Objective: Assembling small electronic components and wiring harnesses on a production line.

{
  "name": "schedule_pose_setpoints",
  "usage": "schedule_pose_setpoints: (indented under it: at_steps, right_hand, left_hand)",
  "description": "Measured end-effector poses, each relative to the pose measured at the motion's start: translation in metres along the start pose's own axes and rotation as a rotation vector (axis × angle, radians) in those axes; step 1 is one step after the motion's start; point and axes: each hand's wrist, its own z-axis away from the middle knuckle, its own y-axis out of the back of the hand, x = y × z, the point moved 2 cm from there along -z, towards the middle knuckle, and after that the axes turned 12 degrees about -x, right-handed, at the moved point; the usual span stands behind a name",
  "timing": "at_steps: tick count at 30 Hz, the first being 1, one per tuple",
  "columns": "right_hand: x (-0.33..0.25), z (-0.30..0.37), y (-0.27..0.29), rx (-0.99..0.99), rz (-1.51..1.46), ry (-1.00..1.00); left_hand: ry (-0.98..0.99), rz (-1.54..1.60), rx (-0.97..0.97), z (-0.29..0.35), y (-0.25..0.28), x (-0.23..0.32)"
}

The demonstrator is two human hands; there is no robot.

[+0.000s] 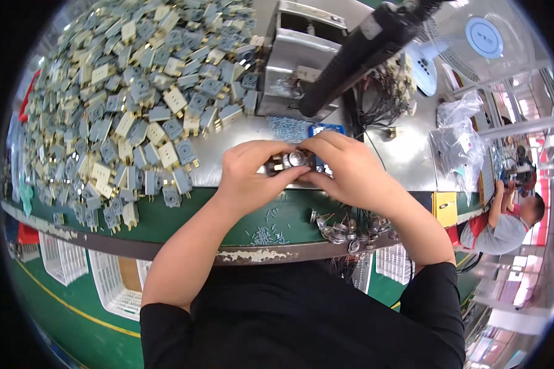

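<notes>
Both hands meet over the middle of the bench around a small part with a round, shiny metal top [297,158]. My left hand [252,169] pinches it from the left side, thumb along the near edge. On the other side my right hand [345,165] grips it with thumb and fingers. The fingers hide much of its body, so its exact kind cannot be made out. Just beyond the hands lie many small screws [287,129] and a blue tray [326,130]. More loose screws [268,235] are scattered on the green bench edge near me.
A large heap of grey and cream plug-like units [138,132] covers the left. Wired round metal parts [353,229] lie front right. Ahead stand a metal box [295,55], a black cylindrical tool [354,58] and a fan [483,37]. Another person [501,227] sits far right.
</notes>
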Motion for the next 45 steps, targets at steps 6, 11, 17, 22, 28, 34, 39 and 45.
schedule_pose_setpoints:
  at_steps: [6,11,17,22,28,34,39,45]
  right_hand:
    - [0.007,0.005,-0.011,0.167,0.069,0.026]
    - [0.012,0.007,-0.016,0.12,0.126,0.001]
    - [0.018,0.003,-0.012,0.209,0.219,0.199]
    - [0.044,0.023,0.015,0.422,0.477,0.543]
    - [0.162,0.036,0.102,1.228,-0.283,-0.375]
    - [0.269,0.047,0.087,0.997,-0.266,-0.851]
    - [0.254,0.086,0.08,0.878,0.129,-0.842]
    - [0.152,0.14,0.024,0.005,-0.52,-0.445]
  left_hand:
    - [-0.065,-0.092,0.045,-0.004,-0.004,0.012]
    - [0.02,-0.067,-0.031,-0.007,-0.002,0.02]
    - [-0.02,-0.178,0.013,0.001,0.003,0.022]
    - [-0.309,-0.186,-0.087,-0.01,0.01,0.034]
    - [-0.407,-0.034,-0.223,-0.01,0.008,0.02]
    - [-0.376,-0.054,-0.215,-0.013,0.009,0.012]
    - [-0.347,-0.03,-0.164,-0.01,0.01,0.012]
    - [-0.349,-0.027,-0.189,-0.011,0.008,0.016]
